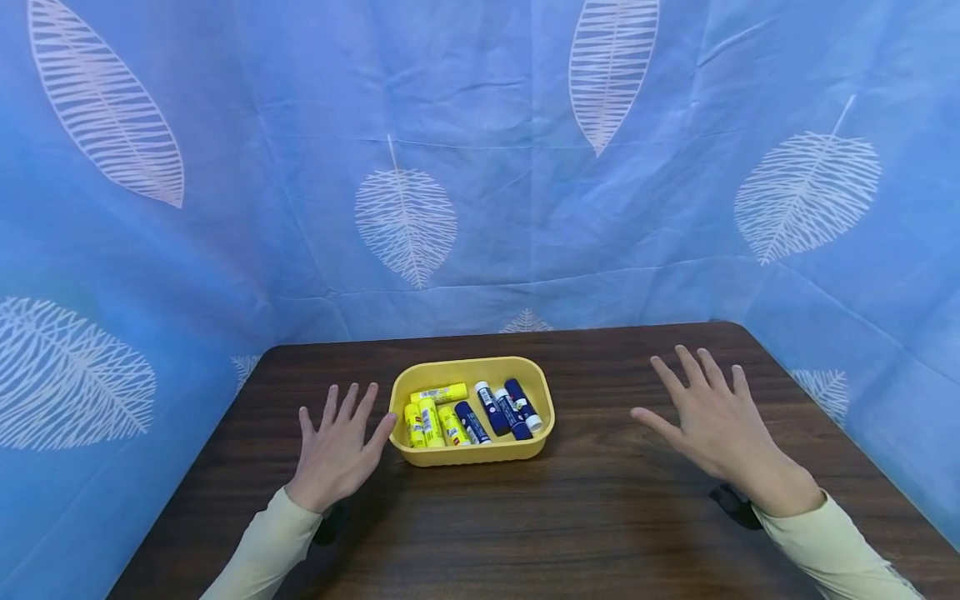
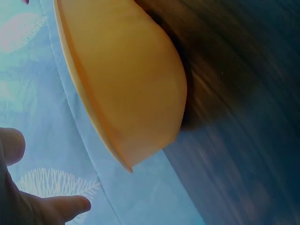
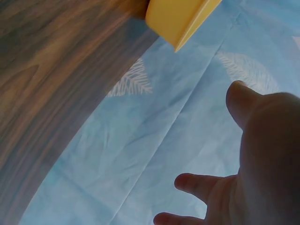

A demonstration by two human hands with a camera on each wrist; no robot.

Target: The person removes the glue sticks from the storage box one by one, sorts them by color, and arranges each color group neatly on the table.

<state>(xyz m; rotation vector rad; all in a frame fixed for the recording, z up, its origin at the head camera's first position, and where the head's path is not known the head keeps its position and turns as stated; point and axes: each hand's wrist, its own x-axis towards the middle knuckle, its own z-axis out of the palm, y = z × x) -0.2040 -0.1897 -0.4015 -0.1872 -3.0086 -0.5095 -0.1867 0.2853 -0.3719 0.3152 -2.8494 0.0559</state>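
A yellow plastic basket (image 1: 472, 454) holds several yellow glue sticks (image 1: 431, 423) in its left half and several dark blue ones with white ends (image 1: 491, 408) in its right half. My left hand (image 1: 337, 462) is spread beside the basket's left end, its thumb tip overlapping the rim in the head view. Whether it touches cannot be told there. The left wrist view shows the basket's outer wall (image 2: 126, 79) apart from the visible fingers. Well to the right of the basket, my right hand (image 1: 716, 429) is held with fingers spread, holding nothing.
The basket stands on a dark brown wood-grain table (image 1: 585, 517). A blue cloth with white leaf prints (image 1: 480, 208) hangs behind the table and along both sides. Pale sleeves (image 1: 262, 542) cover both forearms, and dark bands show at the wrists.
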